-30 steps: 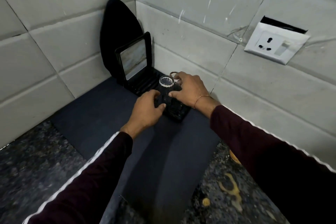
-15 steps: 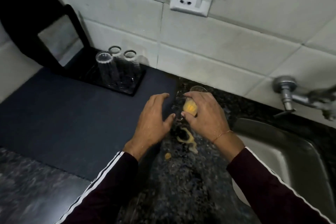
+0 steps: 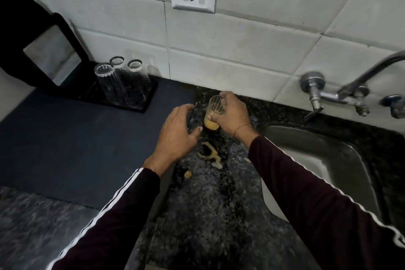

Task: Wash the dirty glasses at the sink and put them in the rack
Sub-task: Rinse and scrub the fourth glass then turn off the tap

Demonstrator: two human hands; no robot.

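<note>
Ribbed clear glass with orange dregs [image 3: 215,114] now sits clasped in the right hand [image 3: 232,116], lifted sinkward; left hand [image 3: 178,131] hovers open, empty.

Speckled granite counter [image 3: 208,215] is carrying a dark mat [image 3: 76,149] at 9 o'clock, a black rack [image 3: 122,98] sitting on it at 10. Orange spill [image 3: 209,154] is lying mid-counter, small blob [image 3: 188,174] just below. Sink [image 3: 328,160] is sitting at 3.
</note>
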